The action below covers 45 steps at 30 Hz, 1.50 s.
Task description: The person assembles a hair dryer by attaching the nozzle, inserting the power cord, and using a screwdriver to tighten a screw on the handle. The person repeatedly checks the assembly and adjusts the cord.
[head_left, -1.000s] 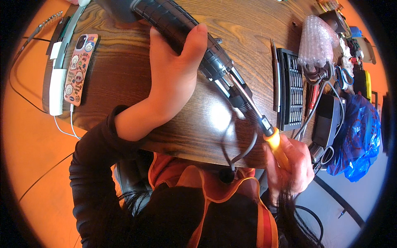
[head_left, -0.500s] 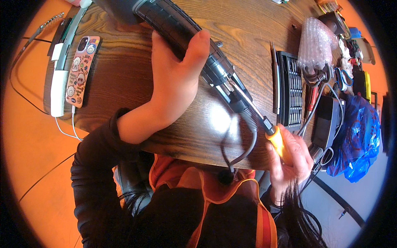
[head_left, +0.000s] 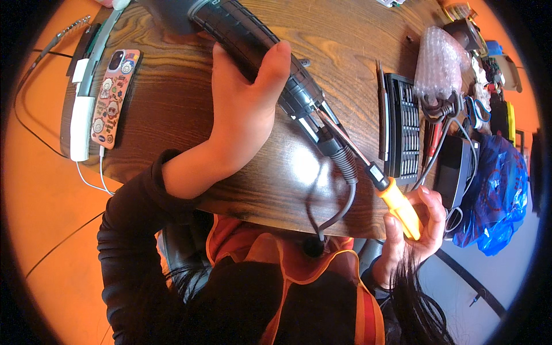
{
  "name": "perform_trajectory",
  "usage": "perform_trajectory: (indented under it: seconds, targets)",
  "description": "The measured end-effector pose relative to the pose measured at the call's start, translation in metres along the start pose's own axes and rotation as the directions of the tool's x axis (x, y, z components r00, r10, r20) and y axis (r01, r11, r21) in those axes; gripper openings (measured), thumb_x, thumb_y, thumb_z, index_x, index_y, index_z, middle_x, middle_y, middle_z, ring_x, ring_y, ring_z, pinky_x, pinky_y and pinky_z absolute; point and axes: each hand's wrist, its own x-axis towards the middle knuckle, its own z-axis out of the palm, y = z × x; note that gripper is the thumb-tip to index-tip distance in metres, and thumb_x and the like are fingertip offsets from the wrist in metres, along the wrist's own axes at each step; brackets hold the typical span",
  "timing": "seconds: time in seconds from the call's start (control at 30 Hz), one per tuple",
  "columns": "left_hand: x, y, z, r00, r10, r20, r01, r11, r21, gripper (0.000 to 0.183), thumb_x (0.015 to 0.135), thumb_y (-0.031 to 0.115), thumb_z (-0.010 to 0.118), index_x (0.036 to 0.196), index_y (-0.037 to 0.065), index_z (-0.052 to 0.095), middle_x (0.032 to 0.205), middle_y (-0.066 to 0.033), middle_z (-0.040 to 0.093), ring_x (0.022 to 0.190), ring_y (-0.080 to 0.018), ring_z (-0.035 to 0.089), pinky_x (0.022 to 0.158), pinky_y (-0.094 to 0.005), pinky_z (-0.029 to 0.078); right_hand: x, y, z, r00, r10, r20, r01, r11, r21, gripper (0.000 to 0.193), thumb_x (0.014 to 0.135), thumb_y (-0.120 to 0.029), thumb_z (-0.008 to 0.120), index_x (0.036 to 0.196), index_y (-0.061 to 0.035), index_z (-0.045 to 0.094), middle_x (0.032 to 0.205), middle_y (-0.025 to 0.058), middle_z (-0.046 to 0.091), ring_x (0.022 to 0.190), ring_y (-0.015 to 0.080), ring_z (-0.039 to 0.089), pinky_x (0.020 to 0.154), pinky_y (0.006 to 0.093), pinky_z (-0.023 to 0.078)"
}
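A black corded appliance with a thick round handle [head_left: 238,26] slants across the desk; its wide head runs out of the top of the view. My left hand [head_left: 241,118] is wrapped round that handle, thumb along its side. The handle's lower end is opened, showing inner parts beside the strain relief of its grey cord [head_left: 348,204]. Between thumb and fingers, my right hand [head_left: 434,217] holds a screwdriver by its yellow handle [head_left: 401,208]. The long thin shaft reaches into the opened end; its tip is hidden among the parts there.
A phone in a patterned case [head_left: 115,98] lies at left beside a white power strip [head_left: 81,129]. To the right are a black bit set [head_left: 404,126], a bubble-wrapped item [head_left: 440,63], a black box [head_left: 455,169] and a blue plastic bag [head_left: 497,190]. The desk's near edge borders my lap.
My right hand has shifted a little right and down, its fingers spread more loosely, baring more of the yellow handle. My left hand and the appliance have hardly moved.
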Motion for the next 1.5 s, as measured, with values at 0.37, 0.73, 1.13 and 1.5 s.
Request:
perform_trajectory:
  seconds: [0.37, 0.73, 1.13, 1.5]
  targets:
    - [0.004, 0.003, -0.001, 0.993, 0.01, -0.116, -0.001, 0.998, 0.07, 0.031, 0.084, 0.016, 0.062, 0.105, 0.003, 0.043, 0.084, -0.0001, 0.05, 0.074, -0.0069, 0.05, 0.065, -0.0214, 0.044, -0.002, 0.0, -0.007, 0.955, -0.146, 0.26, 0.186, 0.973, -0.137, 0.026, 0.083, -0.024, 0.062, 0.094, -0.0013, 0.057, 0.082, 0.0125, 0.051, 0.07, 0.0184, 0.052, 0.063, 0.0297, 0.043]
    - [0.004, 0.014, 0.004, 0.98, 0.042, -0.195, -0.008, 0.985, 0.172, 0.032, 0.082, 0.016, 0.061, 0.104, 0.004, 0.041, 0.084, -0.0011, 0.049, 0.074, -0.0069, 0.049, 0.064, -0.022, 0.043, 0.0, 0.032, 0.02, 0.982, -0.151, -0.112, 0.161, 0.983, 0.083, 0.037, 0.081, -0.025, 0.063, 0.103, -0.0025, 0.044, 0.085, 0.0132, 0.053, 0.074, 0.0199, 0.052, 0.071, 0.0284, 0.042]
    - [0.004, 0.013, 0.003, 0.976, -0.064, -0.209, 0.091, 0.988, 0.122, 0.035, 0.082, 0.02, 0.062, 0.103, 0.001, 0.041, 0.084, -0.0015, 0.05, 0.073, -0.0072, 0.049, 0.065, -0.0215, 0.043, -0.004, 0.033, 0.012, 0.949, -0.055, -0.311, 0.115, 0.977, 0.179, 0.018, 0.075, -0.01, 0.065, 0.084, 0.002, 0.054, 0.074, 0.0153, 0.054, 0.068, 0.0234, 0.055, 0.063, 0.0318, 0.046]
    - [0.003, 0.011, -0.001, 0.975, -0.088, -0.204, 0.103, 0.992, 0.066, 0.032, 0.085, 0.022, 0.06, 0.104, 0.003, 0.042, 0.085, -0.0003, 0.05, 0.073, -0.0066, 0.048, 0.065, -0.02, 0.042, 0.016, 0.032, 0.019, 0.988, -0.151, 0.026, 0.147, 0.882, -0.447, 0.032, 0.075, 0.008, 0.059, 0.106, -0.0004, 0.059, 0.1, 0.0204, 0.059, 0.091, 0.0291, 0.06, 0.081, 0.0327, 0.049]
